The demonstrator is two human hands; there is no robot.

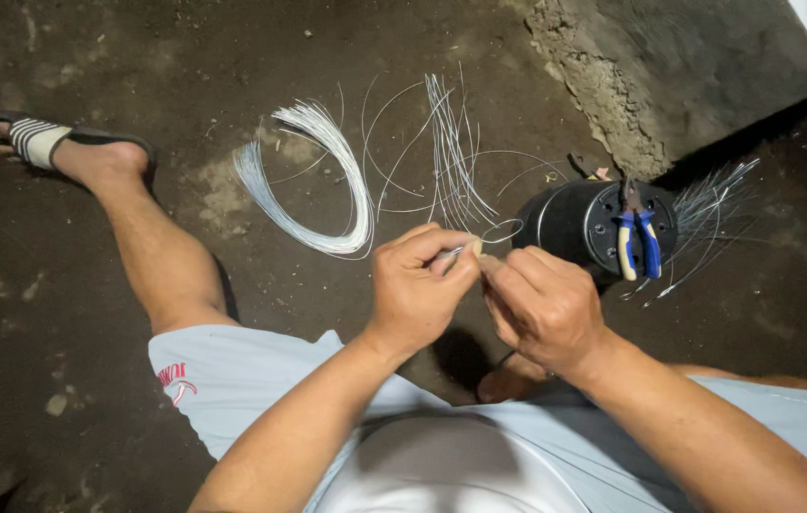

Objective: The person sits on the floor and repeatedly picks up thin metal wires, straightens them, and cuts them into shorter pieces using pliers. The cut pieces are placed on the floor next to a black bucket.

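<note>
Wire [497, 231]: thin, silvery, stiff, bent into small loop, pinched between your two hands at chest height above floor. Your left hand [418, 290] and right hand [541, 309] pressed together, fingertips clamped on wire. Beyond: curved bundle of cut wires [327, 180] fanned on dark, gritty floor [185, 76]. Right of hands, just beside: black cylindrical drum [579, 223], blue-handled pliers [638, 237] lying on top. Your sandalled foot [52, 142] far left.

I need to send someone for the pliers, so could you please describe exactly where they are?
Find the black round drum lying on the dark dirt floor, just beyond the right hand. The pliers rest on its flat end; their blue handles set them apart from the pale wires behind.
</note>
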